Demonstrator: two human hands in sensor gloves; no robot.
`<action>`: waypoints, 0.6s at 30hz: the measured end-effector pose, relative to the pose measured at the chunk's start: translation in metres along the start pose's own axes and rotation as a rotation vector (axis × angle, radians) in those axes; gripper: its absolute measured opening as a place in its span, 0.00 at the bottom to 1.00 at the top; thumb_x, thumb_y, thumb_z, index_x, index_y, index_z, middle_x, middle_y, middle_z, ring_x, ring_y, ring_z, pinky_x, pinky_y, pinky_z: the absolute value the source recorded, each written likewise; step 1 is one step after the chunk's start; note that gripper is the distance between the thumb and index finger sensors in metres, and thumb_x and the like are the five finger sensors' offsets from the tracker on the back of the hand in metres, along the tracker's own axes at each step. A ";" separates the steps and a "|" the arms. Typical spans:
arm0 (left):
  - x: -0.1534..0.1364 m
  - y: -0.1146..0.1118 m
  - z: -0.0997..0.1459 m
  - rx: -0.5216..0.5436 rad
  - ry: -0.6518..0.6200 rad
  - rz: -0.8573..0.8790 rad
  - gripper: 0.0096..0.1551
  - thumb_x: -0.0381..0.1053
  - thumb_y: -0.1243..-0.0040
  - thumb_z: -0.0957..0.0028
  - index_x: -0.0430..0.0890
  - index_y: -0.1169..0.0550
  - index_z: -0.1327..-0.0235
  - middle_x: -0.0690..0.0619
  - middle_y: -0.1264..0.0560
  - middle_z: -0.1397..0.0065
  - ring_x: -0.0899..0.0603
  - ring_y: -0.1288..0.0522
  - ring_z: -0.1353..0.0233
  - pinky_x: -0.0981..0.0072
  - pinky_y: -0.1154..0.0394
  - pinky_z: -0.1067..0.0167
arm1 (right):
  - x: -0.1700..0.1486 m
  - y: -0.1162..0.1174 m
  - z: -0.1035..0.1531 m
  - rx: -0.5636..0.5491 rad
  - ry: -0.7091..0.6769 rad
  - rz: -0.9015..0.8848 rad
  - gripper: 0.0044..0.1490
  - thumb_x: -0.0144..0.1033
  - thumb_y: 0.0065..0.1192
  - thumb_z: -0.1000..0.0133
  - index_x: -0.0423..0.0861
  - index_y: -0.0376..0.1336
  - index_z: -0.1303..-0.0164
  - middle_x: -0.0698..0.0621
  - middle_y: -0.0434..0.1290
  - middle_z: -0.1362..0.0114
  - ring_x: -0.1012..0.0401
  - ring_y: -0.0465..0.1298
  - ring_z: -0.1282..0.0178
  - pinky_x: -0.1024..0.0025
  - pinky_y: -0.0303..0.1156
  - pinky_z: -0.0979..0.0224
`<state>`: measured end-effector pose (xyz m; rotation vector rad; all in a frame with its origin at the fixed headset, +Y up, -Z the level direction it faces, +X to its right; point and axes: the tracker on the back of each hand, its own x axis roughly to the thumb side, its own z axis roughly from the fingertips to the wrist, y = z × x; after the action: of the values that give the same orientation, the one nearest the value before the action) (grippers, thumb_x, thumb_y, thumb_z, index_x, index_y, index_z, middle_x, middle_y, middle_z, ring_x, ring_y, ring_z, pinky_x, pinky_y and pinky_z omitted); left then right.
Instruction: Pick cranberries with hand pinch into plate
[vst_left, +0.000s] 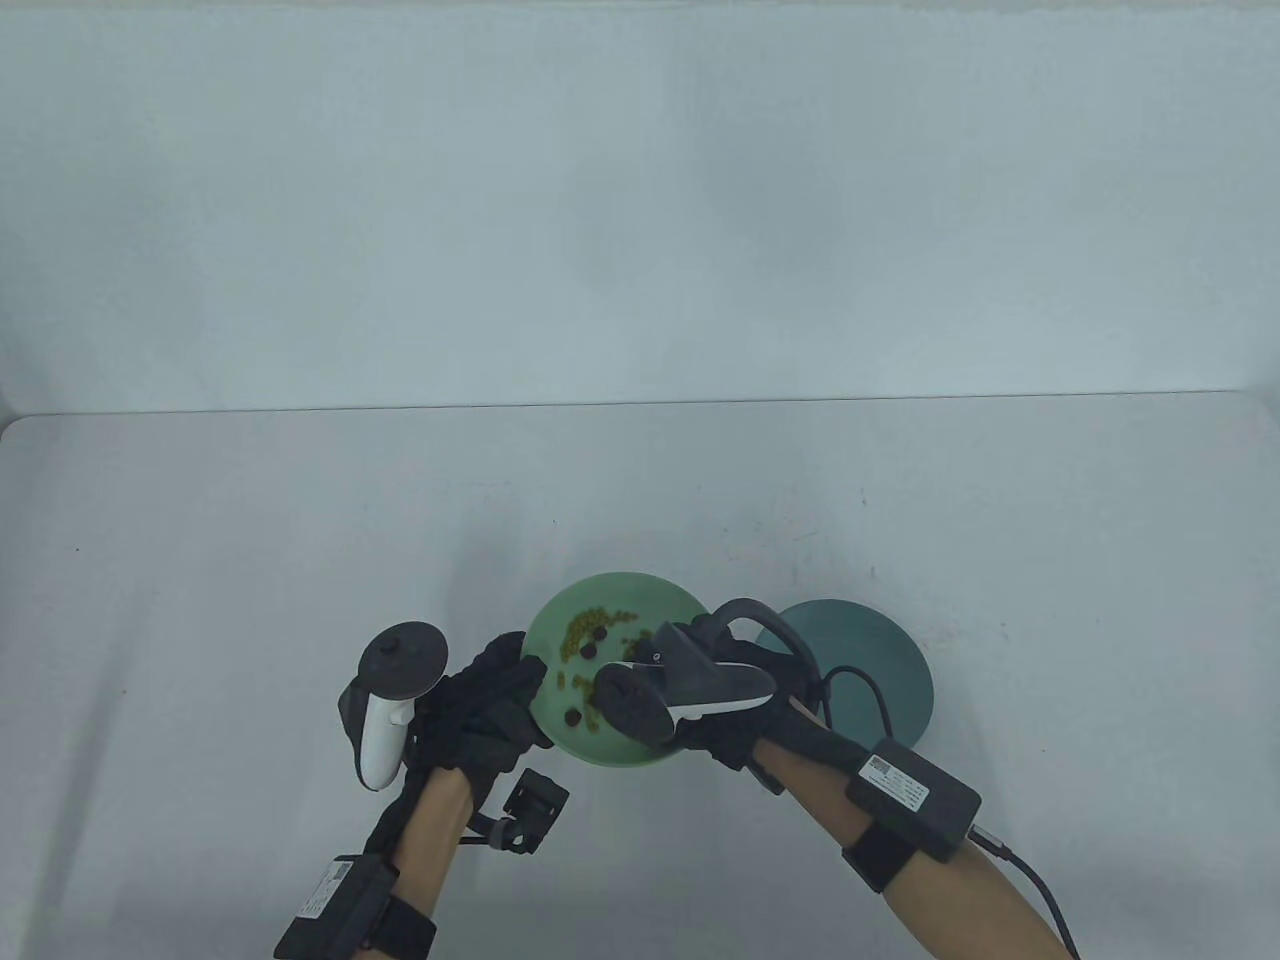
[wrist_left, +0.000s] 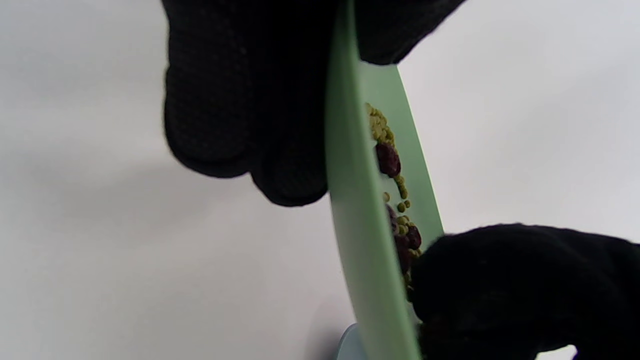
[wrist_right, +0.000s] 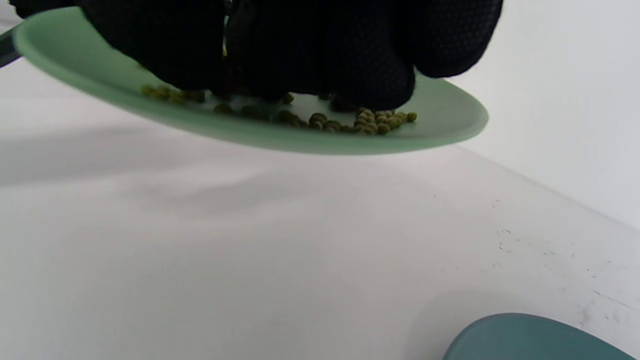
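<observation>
A light green plate (vst_left: 640, 600) holds green beans (vst_left: 585, 620) and a few dark red cranberries (vst_left: 598, 636). My left hand (vst_left: 530, 672) grips the plate's left rim, fingers under and thumb on top; the left wrist view shows this edge-on (wrist_left: 337, 120), with cranberries (wrist_left: 388, 159) on the plate (wrist_left: 360, 240). My right hand (vst_left: 625, 692) is over the plate's near side. Its fingertips (wrist_right: 365, 85) are bunched together, down among the beans (wrist_right: 375, 122) on the plate (wrist_right: 440, 127). What is between them is hidden. A dark teal plate (vst_left: 880, 660) lies to the right.
The teal plate shows at the lower right of the right wrist view (wrist_right: 525, 340), with bare white table between it and the green plate. A grey back wall (vst_left: 640, 200) rises behind the table's far edge.
</observation>
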<state>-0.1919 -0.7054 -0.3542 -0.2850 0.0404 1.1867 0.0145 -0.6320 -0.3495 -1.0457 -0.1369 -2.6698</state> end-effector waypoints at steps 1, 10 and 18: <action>0.000 0.000 0.000 0.001 0.000 -0.004 0.31 0.43 0.48 0.36 0.31 0.36 0.24 0.40 0.23 0.36 0.45 0.10 0.51 0.62 0.12 0.52 | -0.001 -0.002 0.001 -0.003 0.002 -0.002 0.35 0.58 0.64 0.45 0.47 0.69 0.35 0.54 0.77 0.45 0.61 0.80 0.46 0.52 0.75 0.31; -0.001 0.000 0.000 0.011 0.008 -0.019 0.31 0.43 0.48 0.36 0.31 0.36 0.24 0.40 0.23 0.36 0.45 0.10 0.50 0.62 0.12 0.52 | -0.027 -0.023 0.015 -0.046 0.068 -0.027 0.35 0.58 0.63 0.45 0.47 0.69 0.35 0.54 0.78 0.45 0.61 0.80 0.46 0.52 0.75 0.31; 0.000 -0.001 0.000 0.014 0.012 -0.024 0.30 0.43 0.48 0.36 0.31 0.36 0.24 0.40 0.23 0.36 0.46 0.10 0.50 0.62 0.12 0.52 | -0.076 -0.019 0.034 -0.040 0.200 -0.071 0.35 0.58 0.64 0.45 0.47 0.69 0.35 0.54 0.78 0.45 0.61 0.80 0.46 0.52 0.75 0.31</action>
<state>-0.1915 -0.7060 -0.3535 -0.2794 0.0554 1.1604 0.0840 -0.5913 -0.3759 -0.7926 -0.0821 -2.8327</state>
